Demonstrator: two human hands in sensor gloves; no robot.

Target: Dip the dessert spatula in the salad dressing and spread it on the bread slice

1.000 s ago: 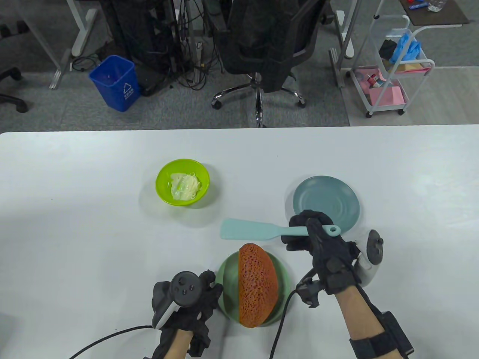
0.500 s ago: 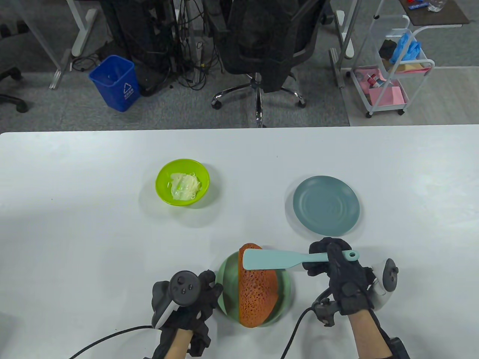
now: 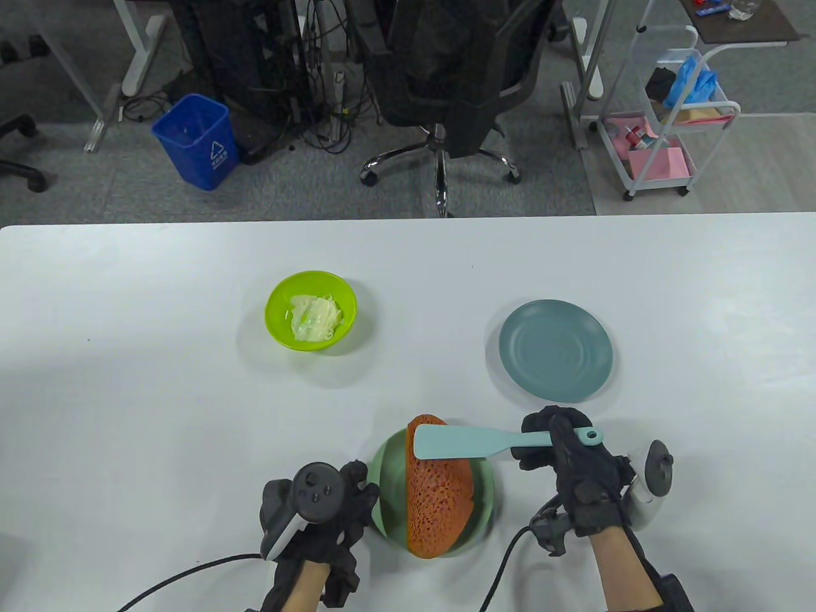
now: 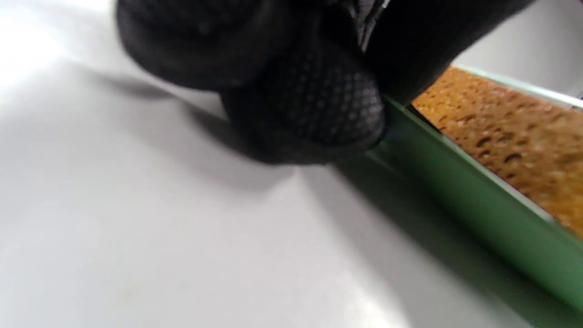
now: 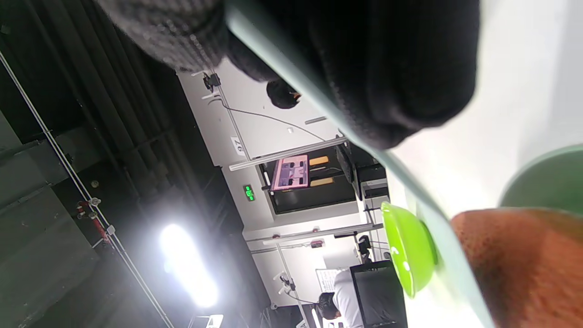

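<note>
The right hand (image 3: 577,475) grips the spatula (image 3: 475,441) by its handle, blade flat over the far end of the bread (image 3: 438,503). The left hand (image 3: 319,510) presses the green plate's (image 3: 381,472) left rim. The dressing bowl (image 3: 311,310) sits well apart, open counter (image 3: 159,382) between them.

White recycling symbol with small illegible characters beneath, printed on blue waste bin (image 3: 194,140). Number "97" on small tag fixed to white wall panel (image 5: 237,145). Green illuminated sign (image 5: 248,192) nearby, unreadable.
</note>
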